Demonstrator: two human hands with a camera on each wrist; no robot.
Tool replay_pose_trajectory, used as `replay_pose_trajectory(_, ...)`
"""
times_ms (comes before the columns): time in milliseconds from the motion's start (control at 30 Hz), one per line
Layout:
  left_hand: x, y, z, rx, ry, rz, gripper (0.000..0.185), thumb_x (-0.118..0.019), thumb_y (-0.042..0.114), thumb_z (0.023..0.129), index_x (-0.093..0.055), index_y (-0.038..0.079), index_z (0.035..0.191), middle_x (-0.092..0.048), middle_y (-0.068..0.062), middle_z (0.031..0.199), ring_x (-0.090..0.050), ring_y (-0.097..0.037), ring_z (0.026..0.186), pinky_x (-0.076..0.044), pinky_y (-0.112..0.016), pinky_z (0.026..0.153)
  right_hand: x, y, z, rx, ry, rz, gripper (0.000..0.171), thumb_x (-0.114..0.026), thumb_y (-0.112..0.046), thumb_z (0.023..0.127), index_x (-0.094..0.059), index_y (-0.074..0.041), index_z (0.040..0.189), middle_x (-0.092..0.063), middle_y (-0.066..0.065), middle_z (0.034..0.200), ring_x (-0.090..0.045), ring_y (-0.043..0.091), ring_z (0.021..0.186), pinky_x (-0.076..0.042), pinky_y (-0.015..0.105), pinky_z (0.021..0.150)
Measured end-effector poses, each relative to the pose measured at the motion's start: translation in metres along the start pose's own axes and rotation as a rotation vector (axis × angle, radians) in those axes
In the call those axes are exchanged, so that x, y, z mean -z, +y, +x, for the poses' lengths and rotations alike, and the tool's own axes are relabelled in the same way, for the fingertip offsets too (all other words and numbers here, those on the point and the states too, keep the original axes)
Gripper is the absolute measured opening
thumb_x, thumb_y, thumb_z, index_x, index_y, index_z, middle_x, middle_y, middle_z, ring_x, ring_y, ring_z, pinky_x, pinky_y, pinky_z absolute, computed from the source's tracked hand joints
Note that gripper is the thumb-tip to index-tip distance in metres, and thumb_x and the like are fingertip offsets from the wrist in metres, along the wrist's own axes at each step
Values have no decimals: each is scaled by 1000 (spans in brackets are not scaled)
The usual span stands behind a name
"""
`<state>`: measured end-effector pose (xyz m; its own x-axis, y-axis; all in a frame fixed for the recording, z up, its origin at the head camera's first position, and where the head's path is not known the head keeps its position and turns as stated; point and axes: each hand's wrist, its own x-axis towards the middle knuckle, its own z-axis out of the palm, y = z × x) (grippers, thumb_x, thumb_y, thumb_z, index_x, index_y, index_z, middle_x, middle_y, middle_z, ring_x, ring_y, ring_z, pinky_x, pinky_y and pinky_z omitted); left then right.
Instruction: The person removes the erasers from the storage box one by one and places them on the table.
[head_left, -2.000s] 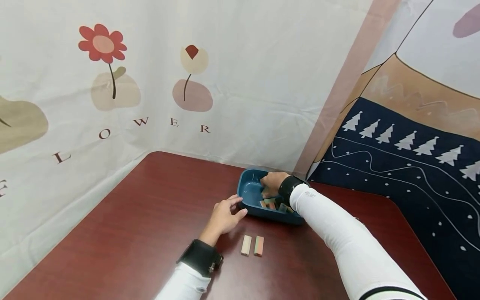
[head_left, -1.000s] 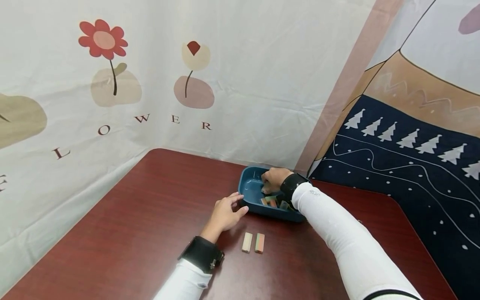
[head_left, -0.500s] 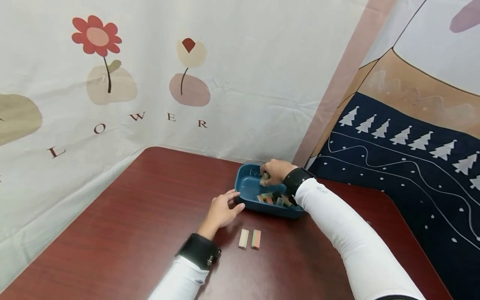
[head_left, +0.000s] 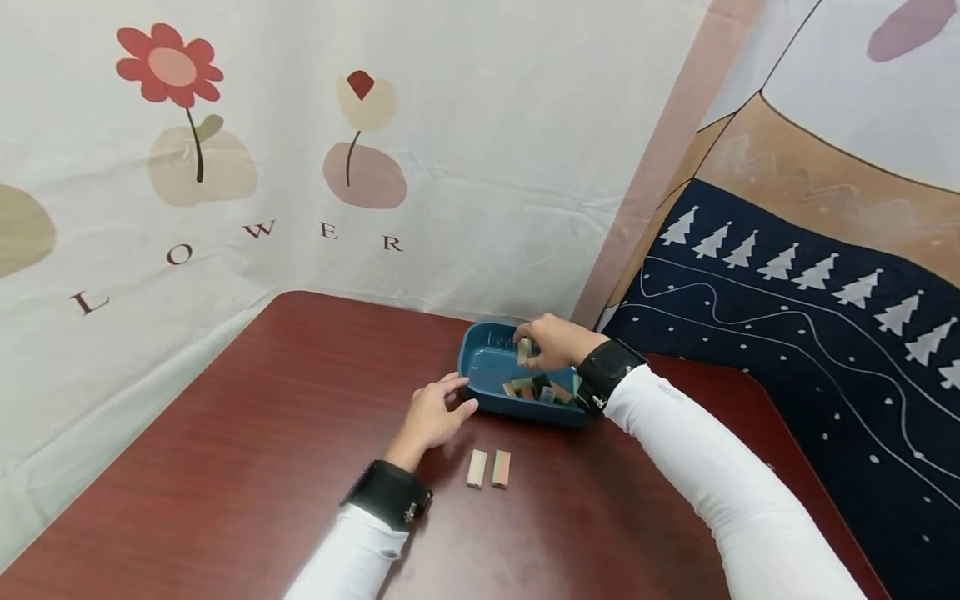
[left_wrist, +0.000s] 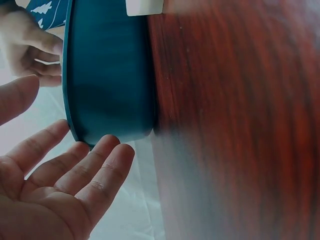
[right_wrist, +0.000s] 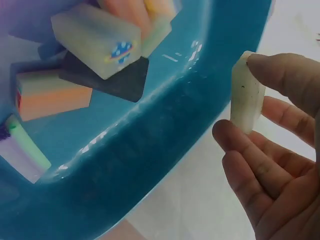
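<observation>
- I see the left hand (head_left: 431,418) spread at the bin (head_left: 519,407).
- Pale block (head_left: 476,468), striped block (head_left: 501,469): already out on the counter (head_left: 262,433).
- Several blocks (right_wrist: 95,40) remain inside.
- Right hand (head_left: 558,342) pinches another block (right_wrist: 246,95) over the bin.

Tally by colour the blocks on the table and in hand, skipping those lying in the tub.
Pale: 2 (left block on the table, held block in the right hand)
Orange-and-green: 1 (right block on the table)
Total: 3
</observation>
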<state>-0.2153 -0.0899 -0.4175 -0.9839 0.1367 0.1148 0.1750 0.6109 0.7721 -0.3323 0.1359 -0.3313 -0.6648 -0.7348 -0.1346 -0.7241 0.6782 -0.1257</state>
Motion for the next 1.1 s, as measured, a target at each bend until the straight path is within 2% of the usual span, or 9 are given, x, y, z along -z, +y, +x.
replay_pose_trajectory(400, 5, 0, 1, 31, -9, 8, 47, -65, 26, 94, -57, 6, 136, -45, -10, 147, -57, -30, 117, -41, -51, 100, 2, -16, -36, 42, 109, 136, 44, -74, -12, 86, -63, -4, 127, -52, 7, 101, -58, 25, 86, -49, 29, 71)
replay_pose_trajectory(767, 3, 2, 0, 52, -20, 17, 49, -65, 27, 94, -56, 8, 138, -44, -9, 148, -55, -31, 119, -38, -53, 102, -18, -29, -63, 98, 213, 247, 39, -74, -11, 84, -65, -4, 121, -54, 9, 107, -62, 18, 82, -53, 25, 71)
replay_pose_trajectory(1100, -1, 4, 0, 53, -21, 10, 49, -65, 27, 94, -56, 8, 138, -44, -8, 148, -56, -30, 118, -39, -51, 102, -44, -44, -85, 63, 212, 338, 39, -75, -13, 85, -65, -5, 122, -54, 7, 110, -64, 14, 85, -55, 24, 73)
